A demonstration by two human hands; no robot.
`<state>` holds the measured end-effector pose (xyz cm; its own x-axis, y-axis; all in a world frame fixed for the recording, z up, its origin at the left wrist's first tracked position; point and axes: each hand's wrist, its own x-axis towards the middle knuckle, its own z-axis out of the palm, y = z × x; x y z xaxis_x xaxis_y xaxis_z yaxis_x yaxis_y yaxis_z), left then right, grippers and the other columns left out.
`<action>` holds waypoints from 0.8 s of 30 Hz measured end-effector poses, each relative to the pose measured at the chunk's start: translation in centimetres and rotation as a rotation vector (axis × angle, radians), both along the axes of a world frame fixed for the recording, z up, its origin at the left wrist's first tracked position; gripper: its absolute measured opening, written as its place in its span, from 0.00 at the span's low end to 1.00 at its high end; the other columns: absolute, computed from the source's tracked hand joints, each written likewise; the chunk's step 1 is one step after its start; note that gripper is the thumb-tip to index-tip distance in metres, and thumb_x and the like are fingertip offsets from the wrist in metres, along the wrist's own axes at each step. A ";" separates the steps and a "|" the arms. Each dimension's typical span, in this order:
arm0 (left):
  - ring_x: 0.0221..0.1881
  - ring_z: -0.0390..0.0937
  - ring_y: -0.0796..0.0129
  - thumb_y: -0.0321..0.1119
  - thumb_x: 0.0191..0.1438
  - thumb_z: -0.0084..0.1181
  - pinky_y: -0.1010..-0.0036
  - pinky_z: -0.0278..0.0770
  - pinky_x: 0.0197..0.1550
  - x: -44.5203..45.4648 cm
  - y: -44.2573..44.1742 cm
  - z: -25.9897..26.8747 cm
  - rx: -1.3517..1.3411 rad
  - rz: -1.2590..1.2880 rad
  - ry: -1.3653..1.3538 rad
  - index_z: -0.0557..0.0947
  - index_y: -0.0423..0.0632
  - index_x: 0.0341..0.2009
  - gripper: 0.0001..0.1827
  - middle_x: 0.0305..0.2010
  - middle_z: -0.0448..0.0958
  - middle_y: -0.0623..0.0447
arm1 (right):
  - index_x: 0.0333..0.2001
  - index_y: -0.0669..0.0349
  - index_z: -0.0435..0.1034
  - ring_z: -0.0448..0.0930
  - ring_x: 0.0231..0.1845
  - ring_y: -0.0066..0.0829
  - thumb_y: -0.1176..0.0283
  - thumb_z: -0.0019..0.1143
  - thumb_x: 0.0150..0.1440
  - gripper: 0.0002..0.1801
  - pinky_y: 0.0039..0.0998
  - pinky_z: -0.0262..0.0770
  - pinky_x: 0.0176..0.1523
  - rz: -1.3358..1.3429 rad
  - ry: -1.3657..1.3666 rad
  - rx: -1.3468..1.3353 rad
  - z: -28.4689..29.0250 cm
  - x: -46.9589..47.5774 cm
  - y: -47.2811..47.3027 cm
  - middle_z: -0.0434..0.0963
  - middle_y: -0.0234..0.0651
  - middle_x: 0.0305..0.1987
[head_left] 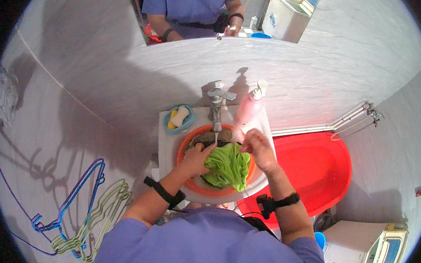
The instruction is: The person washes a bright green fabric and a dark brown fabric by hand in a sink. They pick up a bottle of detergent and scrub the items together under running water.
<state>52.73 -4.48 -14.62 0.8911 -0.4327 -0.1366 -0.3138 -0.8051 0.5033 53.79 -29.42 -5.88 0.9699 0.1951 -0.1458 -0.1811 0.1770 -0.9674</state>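
Note:
A bright green cloth (228, 165) lies bunched over an orange basin (180, 158) set in the white washbasin (167, 143). My left hand (195, 160) rests at the cloth's left edge, its thumb and forefinger spread apart. Above the basin's right rim, my right hand (259, 149) is lifted off the cloth, its fingers curled and blurred; whether something small is inside them is hidden. From the chrome faucet (216, 111), a thin stream of water (216, 137) falls just beyond the cloth. Dark material (204, 142) shows beneath the cloth.
Behind the basin stand a pink pump bottle (248, 110) and a blue soap dish (168, 127) with a yellow and a pale piece. A red tub (314, 171) is at the right, near a white appliance (352, 247). Several hangers (91, 211) hang at the left.

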 end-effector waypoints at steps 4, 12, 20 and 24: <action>0.44 0.74 0.48 0.32 0.42 0.60 0.59 0.72 0.48 0.2 -0.3 1.6 -0.243 -0.050 0.015 0.78 0.51 0.45 0.21 0.40 0.74 0.45 | 0.45 0.62 0.69 0.78 0.44 0.36 0.61 0.66 0.50 0.23 0.33 0.75 0.49 0.111 -0.332 -0.496 -6.1 -1.5 1.0 0.76 0.39 0.41; 0.40 0.71 0.52 0.21 0.37 0.55 0.66 0.71 0.45 -0.2 -2.1 9.0 -0.801 -0.220 -0.195 0.75 0.41 0.32 0.12 0.36 0.71 0.46 | 0.54 0.58 0.68 0.78 0.52 0.40 0.62 0.69 0.42 0.34 0.36 0.71 0.55 0.262 -0.159 -0.800 -7.3 -2.6 0.6 0.79 0.43 0.47; 0.55 0.71 0.58 0.37 0.54 0.55 0.67 0.66 0.59 -1.2 -0.2 2.5 -1.539 0.389 0.557 0.74 0.50 0.53 0.21 0.50 0.74 0.51 | 0.46 0.63 0.69 0.77 0.45 0.33 0.79 0.58 0.44 0.21 0.33 0.72 0.50 -0.212 -0.241 -0.534 1.5 -2.7 3.7 0.77 0.41 0.42; 0.57 0.71 0.60 0.55 0.60 0.47 0.65 0.68 0.61 -1.7 -2.4 5.5 -1.856 0.525 0.941 0.68 0.49 0.59 0.30 0.55 0.73 0.51 | 0.60 0.60 0.58 0.72 0.55 0.49 0.74 0.64 0.41 0.40 0.38 0.70 0.56 -0.034 -0.450 -0.483 -2.3 -4.2 6.3 0.70 0.52 0.52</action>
